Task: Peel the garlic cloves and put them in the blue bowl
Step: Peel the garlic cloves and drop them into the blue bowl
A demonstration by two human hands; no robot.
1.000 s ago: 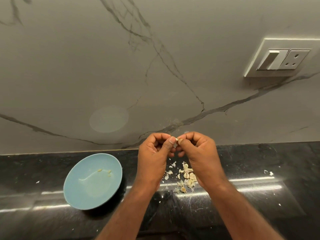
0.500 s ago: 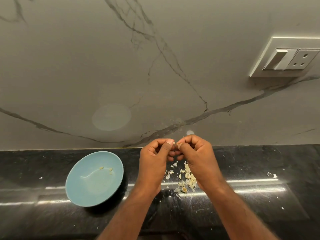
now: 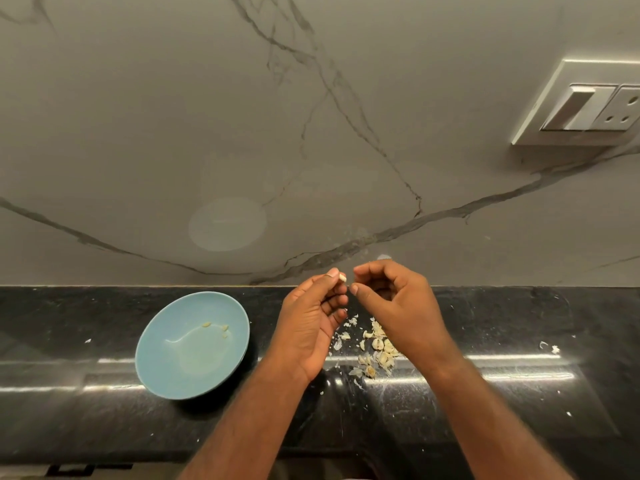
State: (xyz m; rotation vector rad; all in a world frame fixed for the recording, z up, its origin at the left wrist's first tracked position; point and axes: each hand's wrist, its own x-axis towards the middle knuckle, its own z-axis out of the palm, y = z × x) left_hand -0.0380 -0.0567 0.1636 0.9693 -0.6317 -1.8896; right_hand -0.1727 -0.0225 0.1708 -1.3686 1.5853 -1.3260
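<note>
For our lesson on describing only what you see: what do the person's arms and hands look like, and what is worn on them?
The left forearm and right forearm are bare down to the picture's bottom edge; no sleeve shows. The left hand and right hand wear no gloves, and no ring, watch or bracelet is visible.

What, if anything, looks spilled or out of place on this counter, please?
Garlic pieces and skins lie scattered on the black counter beneath the right hand, with stray flecks further right: peeling litter, not damage. The blue bowl sits upright, holding only a few bits.
</note>
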